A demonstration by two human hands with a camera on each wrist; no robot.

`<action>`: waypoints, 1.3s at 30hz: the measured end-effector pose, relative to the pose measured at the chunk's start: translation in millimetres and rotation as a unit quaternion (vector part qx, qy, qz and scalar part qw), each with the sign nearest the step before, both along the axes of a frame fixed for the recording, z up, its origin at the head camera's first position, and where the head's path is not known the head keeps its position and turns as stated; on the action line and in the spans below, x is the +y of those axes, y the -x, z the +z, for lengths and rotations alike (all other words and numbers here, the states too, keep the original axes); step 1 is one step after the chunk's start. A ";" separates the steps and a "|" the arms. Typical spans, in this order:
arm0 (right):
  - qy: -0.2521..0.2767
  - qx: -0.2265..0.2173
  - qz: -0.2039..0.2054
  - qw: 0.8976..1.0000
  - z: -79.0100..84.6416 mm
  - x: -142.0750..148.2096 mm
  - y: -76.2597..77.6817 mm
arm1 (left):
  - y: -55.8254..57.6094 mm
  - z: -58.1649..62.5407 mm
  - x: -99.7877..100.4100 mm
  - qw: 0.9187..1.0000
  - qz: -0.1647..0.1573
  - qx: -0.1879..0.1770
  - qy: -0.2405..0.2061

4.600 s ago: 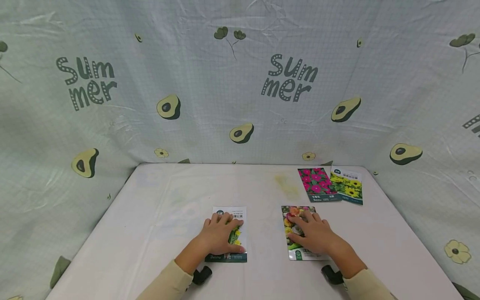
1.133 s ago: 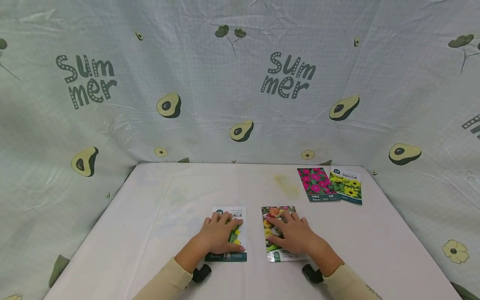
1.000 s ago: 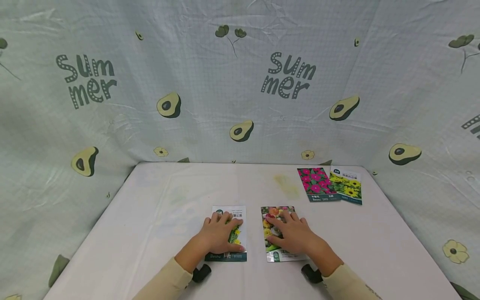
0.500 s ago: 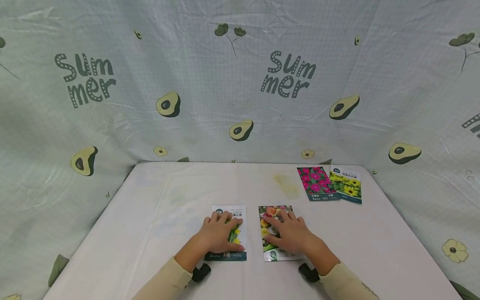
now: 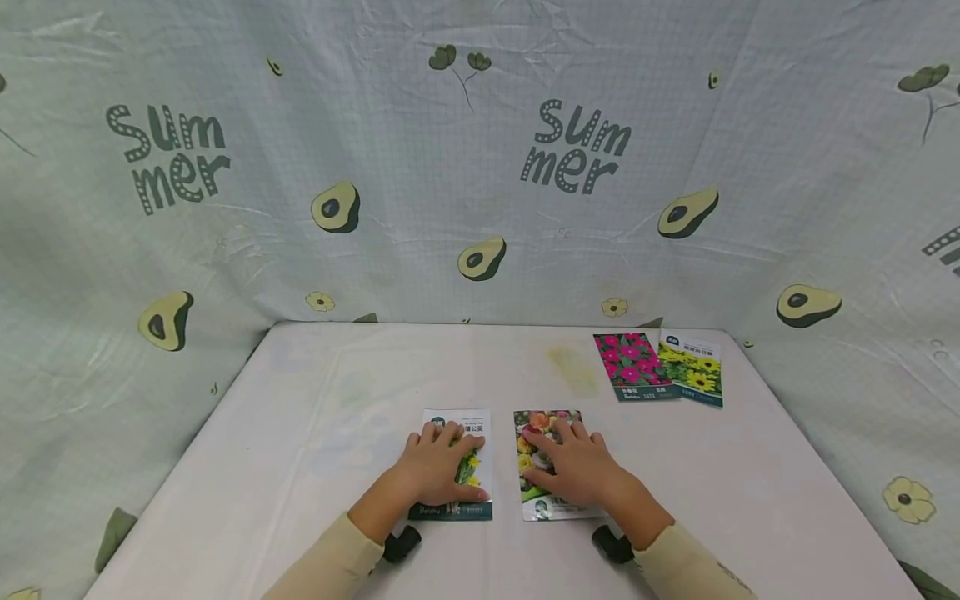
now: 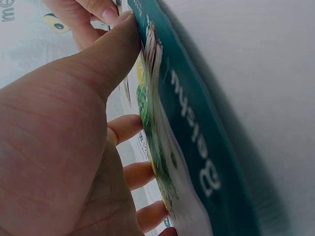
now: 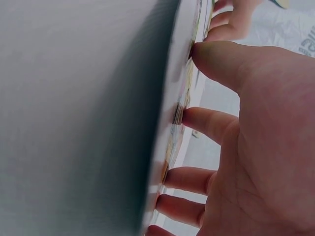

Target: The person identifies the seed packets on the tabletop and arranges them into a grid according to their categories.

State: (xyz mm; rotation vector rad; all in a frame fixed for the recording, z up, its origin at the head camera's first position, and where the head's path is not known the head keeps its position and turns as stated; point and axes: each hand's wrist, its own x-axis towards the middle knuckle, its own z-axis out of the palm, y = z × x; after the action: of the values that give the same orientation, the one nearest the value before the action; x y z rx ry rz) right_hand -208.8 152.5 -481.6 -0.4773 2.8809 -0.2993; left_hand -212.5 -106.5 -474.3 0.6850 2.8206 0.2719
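Two flower seed packets lie flat near the front of the table, side by side with a narrow gap. My left hand (image 5: 435,468) rests spread on the packet with yellow dandelions (image 5: 480,454), fingertips and thumb pressing its face; its green band reads Beishu in the left wrist view. On the packet with mixed-colour blooms (image 5: 528,442) my right hand (image 5: 581,468) presses with spread fingers. In the right wrist view those fingertips (image 7: 189,118) touch the packet's surface, palm raised off it. Both hands hide much of the packets' middles.
At the table's (image 5: 360,375) far right corner lie a packet with pink flowers (image 5: 630,360) and one with yellow daisies (image 5: 697,379), partly overlapping. A cloth printed with avocados (image 5: 336,208) hangs behind and at both sides. Black wrist devices (image 5: 402,544) sit below the hands.
My right hand has slid the mixed-bloom packet leftward across the table, close to the dandelion packet, slowing over the last second. The left hand and its packet have stayed in place.
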 end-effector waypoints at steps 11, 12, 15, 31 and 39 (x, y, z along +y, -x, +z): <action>-0.013 0.010 -0.002 1.000 0.2 -3.8 -1.5 | 0.7 -1.2 -0.7 1.000 0.000 0.002 0.002; -0.012 0.009 -0.001 1.000 0.4 -4.1 -1.7 | 1.0 -1.5 -0.7 1.000 0.000 0.002 0.003; -0.011 0.010 0.000 1.000 1.7 -4.3 -2.5 | 1.6 -2.0 -0.4 1.000 0.000 0.001 0.003; -0.017 0.016 0.006 1.000 3.0 -5.5 -1.9 | 0.6 -0.8 0.7 1.000 0.001 0.006 0.008; -0.013 0.018 0.003 1.000 2.6 -5.0 -2.5 | 0.5 -1.1 0.5 1.000 0.001 0.001 0.001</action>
State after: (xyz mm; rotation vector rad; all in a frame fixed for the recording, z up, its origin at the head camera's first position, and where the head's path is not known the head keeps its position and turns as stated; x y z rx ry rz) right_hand -206.3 147.5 -479.1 -0.4901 2.9140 -0.2533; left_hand -213.0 -106.0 -475.4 0.6828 2.8238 0.2686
